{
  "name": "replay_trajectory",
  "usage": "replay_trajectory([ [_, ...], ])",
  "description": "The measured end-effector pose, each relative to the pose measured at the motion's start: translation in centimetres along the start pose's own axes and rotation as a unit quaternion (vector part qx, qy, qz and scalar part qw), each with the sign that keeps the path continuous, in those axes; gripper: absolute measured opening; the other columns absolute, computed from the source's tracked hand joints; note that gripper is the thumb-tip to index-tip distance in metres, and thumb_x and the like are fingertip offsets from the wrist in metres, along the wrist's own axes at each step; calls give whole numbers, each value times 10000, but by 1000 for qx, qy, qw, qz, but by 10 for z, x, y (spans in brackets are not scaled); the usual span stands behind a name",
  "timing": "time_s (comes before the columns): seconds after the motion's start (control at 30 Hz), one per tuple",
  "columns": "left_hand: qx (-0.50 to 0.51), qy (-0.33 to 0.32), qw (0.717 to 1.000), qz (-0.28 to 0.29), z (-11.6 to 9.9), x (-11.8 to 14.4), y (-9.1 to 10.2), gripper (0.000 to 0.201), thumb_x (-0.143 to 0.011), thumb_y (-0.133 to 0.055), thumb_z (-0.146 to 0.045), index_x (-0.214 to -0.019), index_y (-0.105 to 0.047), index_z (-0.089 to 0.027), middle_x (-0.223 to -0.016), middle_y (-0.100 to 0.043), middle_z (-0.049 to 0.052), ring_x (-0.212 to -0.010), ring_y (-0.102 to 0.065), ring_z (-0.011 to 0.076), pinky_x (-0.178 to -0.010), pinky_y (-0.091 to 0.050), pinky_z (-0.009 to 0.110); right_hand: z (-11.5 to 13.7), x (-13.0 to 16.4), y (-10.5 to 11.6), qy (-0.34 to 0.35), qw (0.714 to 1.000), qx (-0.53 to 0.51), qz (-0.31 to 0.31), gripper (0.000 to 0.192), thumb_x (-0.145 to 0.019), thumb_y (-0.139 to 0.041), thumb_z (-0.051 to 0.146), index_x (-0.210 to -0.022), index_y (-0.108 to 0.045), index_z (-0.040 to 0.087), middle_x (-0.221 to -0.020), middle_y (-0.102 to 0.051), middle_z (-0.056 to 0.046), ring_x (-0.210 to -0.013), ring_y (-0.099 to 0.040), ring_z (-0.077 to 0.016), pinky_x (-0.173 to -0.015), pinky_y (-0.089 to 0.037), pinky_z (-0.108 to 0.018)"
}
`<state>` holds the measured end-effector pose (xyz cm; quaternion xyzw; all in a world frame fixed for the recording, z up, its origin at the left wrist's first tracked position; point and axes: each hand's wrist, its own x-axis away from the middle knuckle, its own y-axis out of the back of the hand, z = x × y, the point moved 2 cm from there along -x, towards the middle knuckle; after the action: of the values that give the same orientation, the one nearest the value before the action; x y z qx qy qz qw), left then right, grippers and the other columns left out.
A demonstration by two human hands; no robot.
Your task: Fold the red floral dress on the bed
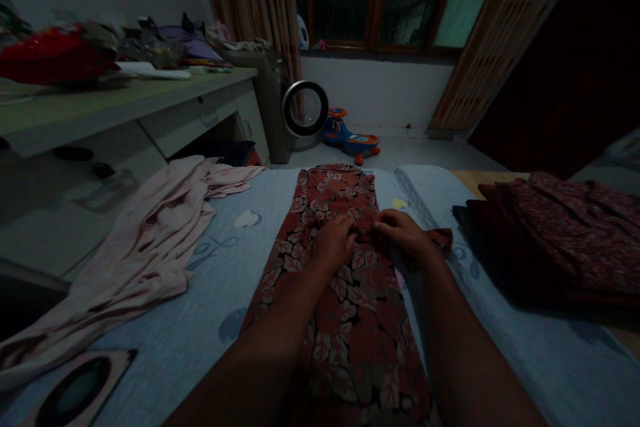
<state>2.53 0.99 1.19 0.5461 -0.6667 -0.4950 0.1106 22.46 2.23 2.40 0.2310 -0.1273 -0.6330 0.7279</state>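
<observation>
A long red, black and beige leaf-patterned garment (350, 320) lies lengthwise in front of me on a pale blue bedspread (190, 320). My left hand (336, 240) rests on its upper part, fingers curled and pinching the cloth. Just to the right, my right hand (403, 232) also pinches the fabric between thumb and fingers. A narrow flap of the same garment, perhaps a sleeve, sticks out beneath my right wrist. Some of the pinched cloth is hidden by my fingers.
A stack of folded dark red clothes (575, 240) sits at the right. Crumpled pale pink clothing (145, 267) lies on the left, near a flat object with a dark oval (75, 387). Beyond are a cluttered desk (200, 83), a washer's round door (305, 109) and a blue-orange ride-on toy (353, 139).
</observation>
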Motion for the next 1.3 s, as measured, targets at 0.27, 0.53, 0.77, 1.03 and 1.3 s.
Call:
replay_trajectory([
  [0.27,-12,-9,1000,-25,1,-6,-6,114,-892,-573,-116,-926,-635,-206,-996,-624,61,-981,-598,222,-882,-495,338,0,-2,-4,-1,999,8,46,94,-696,-629,292,-721,-605,205,-706,-620,11,-672,-564,-160,-620,-439,-269],
  [0.53,53,-75,996,19,-13,-3,-7,171,-886,-583,-126,-1017,-631,-225,-1031,-647,42,-971,-623,195,-852,-499,297,6,4,-1,-7,992,-49,112,274,-814,-592,438,-701,-664,199,-636,-615,13,-591,-534,-145,-565,-406,-258],
  [0.77,18,-76,996,44,-11,1,-6,97,-892,-607,-137,-924,-667,-207,-969,-647,33,-935,-627,180,-833,-494,274,-11,2,21,-58,961,213,-167,232,-834,-521,225,-926,-726,173,-969,-733,-76,-899,-647,-204,-807,-459,-290],
  [1.03,5,-91,995,51,-7,9,-8,136,-896,-622,-150,-973,-711,-217,-984,-635,33,-901,-629,167,-789,-493,259,-25,2,16,-130,906,400,-59,217,-852,-567,190,-952,-759,185,-961,-745,-86,-931,-649,-201,-760,-398,-259],
  [1.3,44,-87,994,46,-2,9,-6,159,-874,-642,-93,-984,-685,-199,-991,-671,29,-938,-640,175,-844,-495,274,-15,2,20,-120,881,443,-119,331,-949,-466,228,-1075,-768,180,-1068,-671,-139,-1008,-598,-236,-871,-396,-294],
])
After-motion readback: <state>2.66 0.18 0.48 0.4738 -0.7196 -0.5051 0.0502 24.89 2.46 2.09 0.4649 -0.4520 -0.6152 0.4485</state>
